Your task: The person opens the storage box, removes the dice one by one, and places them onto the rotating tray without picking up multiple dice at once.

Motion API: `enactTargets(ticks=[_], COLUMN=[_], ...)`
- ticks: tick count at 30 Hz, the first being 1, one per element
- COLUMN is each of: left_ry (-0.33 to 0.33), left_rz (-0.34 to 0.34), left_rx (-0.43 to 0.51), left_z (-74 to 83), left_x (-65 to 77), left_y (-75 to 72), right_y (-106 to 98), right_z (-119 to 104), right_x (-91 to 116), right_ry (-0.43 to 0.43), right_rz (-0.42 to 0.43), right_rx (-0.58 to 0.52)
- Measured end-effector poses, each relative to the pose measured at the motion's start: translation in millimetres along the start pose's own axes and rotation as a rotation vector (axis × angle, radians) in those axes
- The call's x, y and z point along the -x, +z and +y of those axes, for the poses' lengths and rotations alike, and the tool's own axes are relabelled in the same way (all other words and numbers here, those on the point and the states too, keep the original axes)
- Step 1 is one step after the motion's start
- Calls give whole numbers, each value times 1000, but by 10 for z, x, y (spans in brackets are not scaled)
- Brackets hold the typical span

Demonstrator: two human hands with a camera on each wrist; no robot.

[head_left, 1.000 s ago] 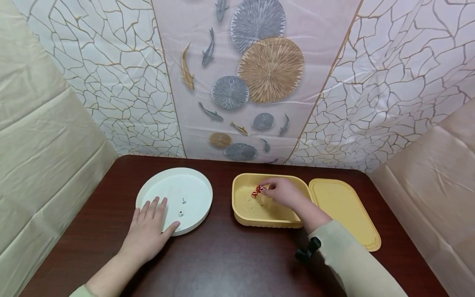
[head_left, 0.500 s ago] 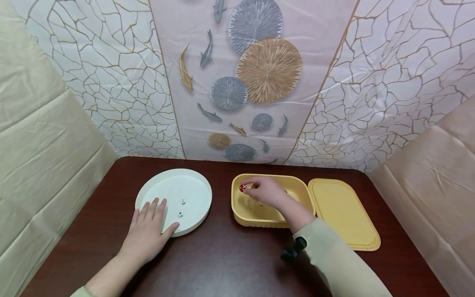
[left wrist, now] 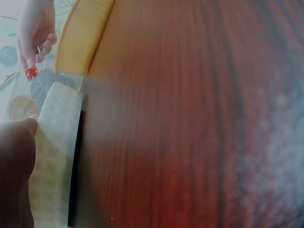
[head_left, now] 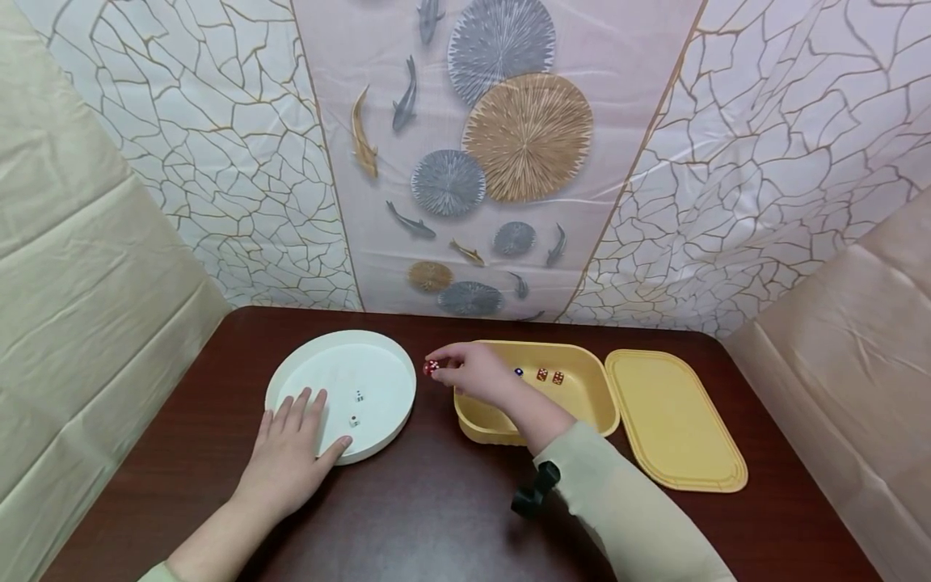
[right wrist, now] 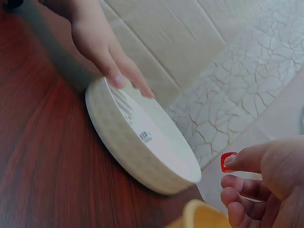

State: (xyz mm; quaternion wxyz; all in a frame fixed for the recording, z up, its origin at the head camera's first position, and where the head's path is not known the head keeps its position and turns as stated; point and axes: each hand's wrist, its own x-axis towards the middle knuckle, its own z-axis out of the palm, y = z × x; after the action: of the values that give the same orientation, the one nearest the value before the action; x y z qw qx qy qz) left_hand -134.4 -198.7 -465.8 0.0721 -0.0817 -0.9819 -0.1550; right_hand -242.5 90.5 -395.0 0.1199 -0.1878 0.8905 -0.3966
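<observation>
**Red die (head_left: 429, 369) clear of box (head_left: 489, 430)**

Right hand (head_left: 477, 373) pinches the die, now shifted toward 9 o'clock from over the box to outside the 3 o'clock rim of the tray (head_left: 381, 372). Left hand (head_left: 284, 457), fingers spread, remains at its 7 o'clock.

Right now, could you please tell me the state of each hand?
Left hand: open, fingers straight over the rim of the white tray.
Right hand: holding a red die, pinched at the fingertips.
</observation>
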Motion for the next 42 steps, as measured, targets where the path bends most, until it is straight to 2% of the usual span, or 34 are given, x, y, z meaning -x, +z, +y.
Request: enactTargets(ticks=[14, 18, 25, 35, 42], left_ry=[-4, -5, -8, -1, 6], left_rz=[6, 7, 2, 2, 10], left_rx=[-1, -2, -3, -9, -14], left_z=[-2, -10, -5, -11, -27], left_x=[-3, -5, -5, -11, -18], left_y=[9, 17, 11, 13, 18], right_y=[302, 381, 523, 649, 761], right_z=[-226, -283, -358, -407, -410], right_x=[-115, -134, -195, -240, -288], right_ry=[50, 63, 32, 21, -29], right_rz=[-59, -77, -92, -131, -136], right_rx=[-35, -7, 50, 75, 218])
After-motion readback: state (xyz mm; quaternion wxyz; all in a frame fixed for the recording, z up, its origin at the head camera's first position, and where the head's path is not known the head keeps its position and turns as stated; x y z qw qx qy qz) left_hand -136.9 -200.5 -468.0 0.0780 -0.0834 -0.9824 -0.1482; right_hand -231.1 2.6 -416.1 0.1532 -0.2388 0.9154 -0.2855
